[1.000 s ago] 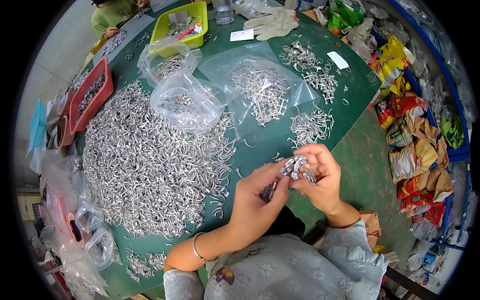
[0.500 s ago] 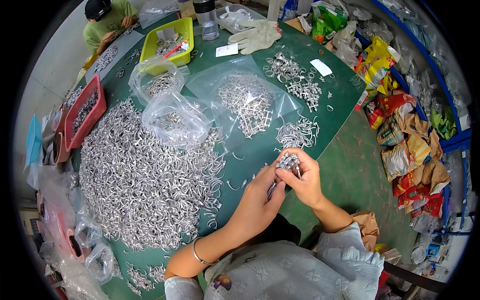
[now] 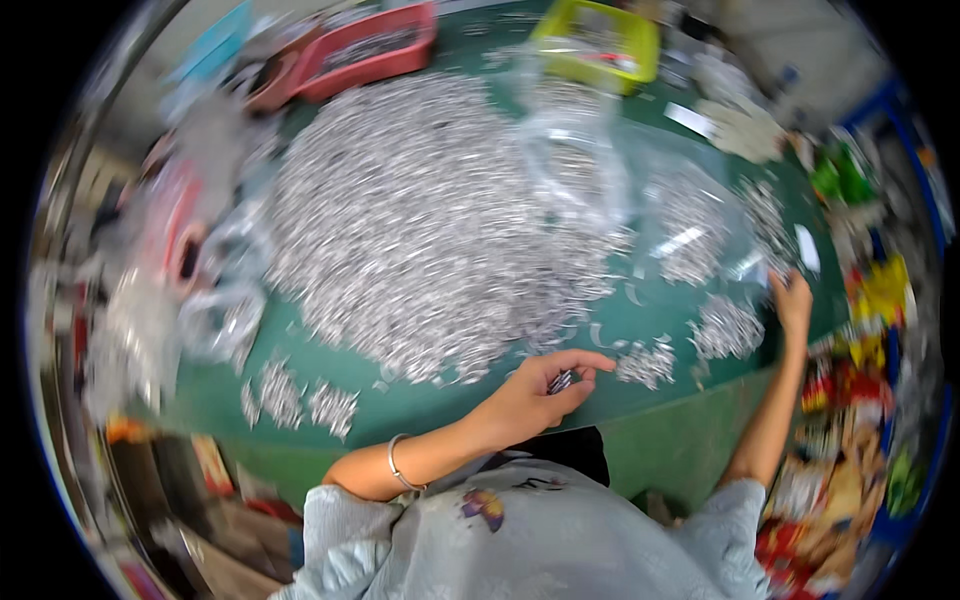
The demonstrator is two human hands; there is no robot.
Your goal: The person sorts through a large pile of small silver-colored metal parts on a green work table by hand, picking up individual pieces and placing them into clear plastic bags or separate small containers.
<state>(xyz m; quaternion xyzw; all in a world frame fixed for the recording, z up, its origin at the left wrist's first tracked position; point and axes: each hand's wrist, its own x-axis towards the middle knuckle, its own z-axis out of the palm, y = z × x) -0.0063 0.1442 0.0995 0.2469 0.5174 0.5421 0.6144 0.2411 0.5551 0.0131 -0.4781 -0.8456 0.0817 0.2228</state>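
Note:
My left hand [image 3: 540, 400] is curled round several small silver metal pieces [image 3: 562, 381], its index finger stretched toward a small heap of silver pieces [image 3: 646, 363] near the table's front edge. Off to the right, my right hand [image 3: 792, 300] reaches out to the loose silver parts [image 3: 766, 215] at the table's right side. Its fingertips are blurred, so I cannot make out whether they hold anything. Between the two hands lies another heap of curved silver pieces [image 3: 727, 328]. A very large mound of curved silver pieces [image 3: 420, 220] covers the middle of the table.
Clear plastic bags with metal parts [image 3: 575, 165] and a flat bag under silver pieces [image 3: 690, 225] lie beyond my hands. A pink basket [image 3: 365, 50] and a yellow-green basket [image 3: 600, 55] stand at the back. Small heaps [image 3: 281, 395] sit front left; packed bags [image 3: 830, 390] line the right.
My hands, together over a bunch of metal pieces before, are now apart. The right has gone out to the right; the left stays near the front edge. The view has swung left.

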